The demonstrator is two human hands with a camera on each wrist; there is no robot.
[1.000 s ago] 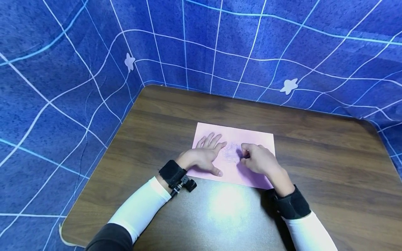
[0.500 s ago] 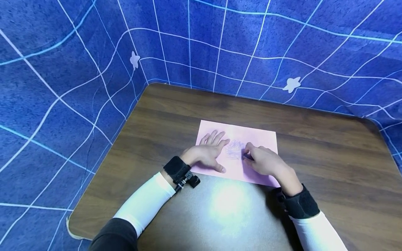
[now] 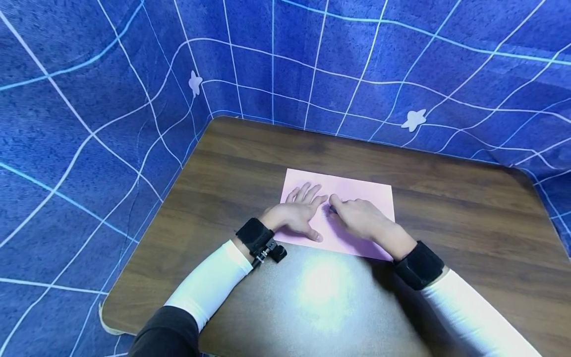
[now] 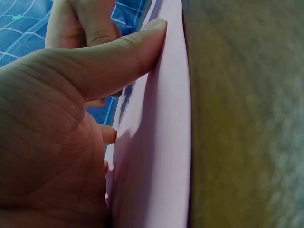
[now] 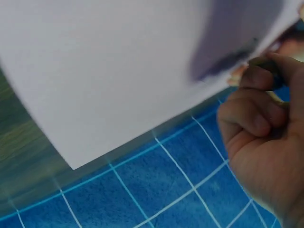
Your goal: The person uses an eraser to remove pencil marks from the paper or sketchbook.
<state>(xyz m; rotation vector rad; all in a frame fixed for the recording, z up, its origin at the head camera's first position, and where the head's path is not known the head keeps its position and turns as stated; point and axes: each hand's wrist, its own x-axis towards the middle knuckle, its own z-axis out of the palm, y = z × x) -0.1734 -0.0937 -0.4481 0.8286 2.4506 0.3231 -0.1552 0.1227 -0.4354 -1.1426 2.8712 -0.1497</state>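
A pink sheet of paper (image 3: 357, 186) lies on the wooden table, with a bluish-purple scribble (image 4: 125, 102) near its middle. My left hand (image 3: 294, 218) rests on the sheet's left part, fingers spread and thumb pressed near the front edge. My right hand (image 3: 361, 218) pinches a small dark stub (image 5: 276, 80) between thumb and forefinger over the scribble, close beside the left forefinger. Its other fingers curl into the palm in the right wrist view. The grip covers most of the stub, so I cannot tell its exact kind.
The brown wooden table (image 3: 250, 158) has rounded corners and a bright glare spot in front of the paper. Blue fabric (image 3: 330, 64) with a white line grid and star shapes stands behind and on the left. Black bands with cameras sit on both wrists.
My right hand has moved left across the paper toward the left hand, after a shift right earlier. The scribble grew denser. The left hand stays in place on the sheet.
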